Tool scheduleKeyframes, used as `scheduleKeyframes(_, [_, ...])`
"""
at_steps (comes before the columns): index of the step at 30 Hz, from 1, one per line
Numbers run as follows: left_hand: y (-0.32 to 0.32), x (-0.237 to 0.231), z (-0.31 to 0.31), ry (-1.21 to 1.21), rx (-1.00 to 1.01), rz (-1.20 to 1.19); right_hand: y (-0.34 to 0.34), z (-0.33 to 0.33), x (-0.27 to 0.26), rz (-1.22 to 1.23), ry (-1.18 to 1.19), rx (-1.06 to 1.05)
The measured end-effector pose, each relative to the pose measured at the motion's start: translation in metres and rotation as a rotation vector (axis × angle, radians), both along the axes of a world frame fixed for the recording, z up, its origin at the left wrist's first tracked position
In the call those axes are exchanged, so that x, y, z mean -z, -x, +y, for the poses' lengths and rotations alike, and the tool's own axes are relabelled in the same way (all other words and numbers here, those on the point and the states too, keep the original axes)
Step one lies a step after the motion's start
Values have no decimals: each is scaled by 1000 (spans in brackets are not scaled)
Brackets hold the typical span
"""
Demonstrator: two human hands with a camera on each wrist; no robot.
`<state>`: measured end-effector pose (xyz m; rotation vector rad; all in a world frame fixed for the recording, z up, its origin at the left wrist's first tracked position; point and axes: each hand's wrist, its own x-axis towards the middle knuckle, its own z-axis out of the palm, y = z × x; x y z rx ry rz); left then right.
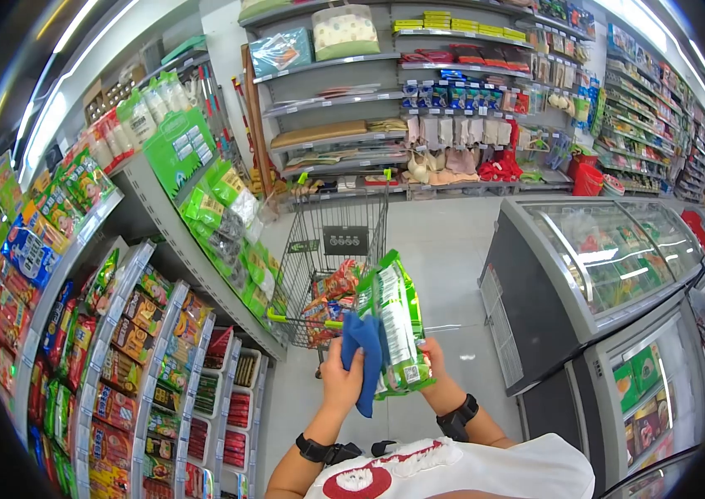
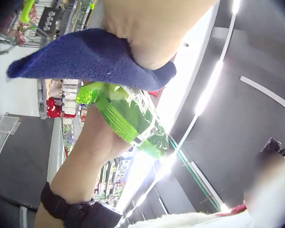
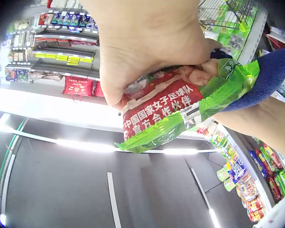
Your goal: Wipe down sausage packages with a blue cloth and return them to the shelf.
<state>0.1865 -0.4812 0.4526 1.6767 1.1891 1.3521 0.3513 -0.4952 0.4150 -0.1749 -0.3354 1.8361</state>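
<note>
My left hand [image 1: 341, 384] grips a folded blue cloth [image 1: 361, 343], its thumb across the near side. In the left wrist view the cloth [image 2: 85, 59] shows a soft, fuzzy weave. My right hand [image 1: 437, 363] holds a green plastic packet [image 1: 401, 312] by its right side, with a white printed label facing up. The right wrist view shows a red panel with white lettering on the packet [image 3: 166, 107] and its crimped green edge. The cloth lies against the left side of the packet. Beyond both hands stands a wire shopping cart [image 1: 346, 241].
Red and orange snack packets [image 1: 337, 283] lie in the cart. To the left, shelves [image 1: 132, 333] carry many packaged foods. A glass-topped chest freezer [image 1: 527, 308] stands at the right. Stocked wall shelves [image 1: 327, 108] line the back, with a red bucket [image 1: 589, 180] on the right.
</note>
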Motion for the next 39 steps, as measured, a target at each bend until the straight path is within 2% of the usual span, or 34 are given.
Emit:
scheduleKeyframes(3, [-2, -4, -4, -41, 103, 52, -9, 3, -8, 48, 29, 69])
scheduleKeyframes(6, [0, -1, -3, 39, 200, 62, -12, 6, -18, 69, 92, 196])
scheduleKeyframes(9, [0, 13, 0, 108, 273, -73, -14, 8, -18, 107, 54, 233])
scheduleKeyframes(12, [5, 18, 1, 193, 327, -100, -11, 5, -24, 88, 99, 287])
scheduleKeyframes(15, [9, 33, 7, 283, 324, -256, -8, 7, -14, 72, 78, 276])
scheduleKeyframes(19, [22, 32, 19, 532, 319, -603, 4, 9, -6, 114, 4, 191])
scheduleKeyframes(22, [42, 35, 32, 613, 373, -718, 22, 14, 2, 19, -68, 99])
scheduleKeyframes(23, [48, 33, 35, 594, 375, -688, 27, 20, 18, -11, -155, 58])
scheduleKeyframes(24, [53, 32, 37, 587, 351, -693, 34, 22, 12, -27, -199, -50])
scheduleKeyframes(26, [65, 31, 43, 568, 298, -703, 50, 28, 18, -328, -115, 76])
scheduleKeyframes(32, [124, 32, 51, 592, 259, -677, 105, 62, 1, -163, -144, 17])
scheduleKeyframes(35, [181, 38, 57, 673, 359, -613, 146, 86, 0, -170, -102, 27])
scheduleKeyframes(37, [224, 48, 64, 635, 426, -610, 173, 107, 7, -124, -136, -24])
scheduleKeyframes(38, [246, 51, 65, 615, 456, -611, 193, 112, -1, -177, -64, 27])
scheduleKeyframes(39, [270, 49, 65, 661, 470, -552, 207, 122, 2, -130, -100, -43])
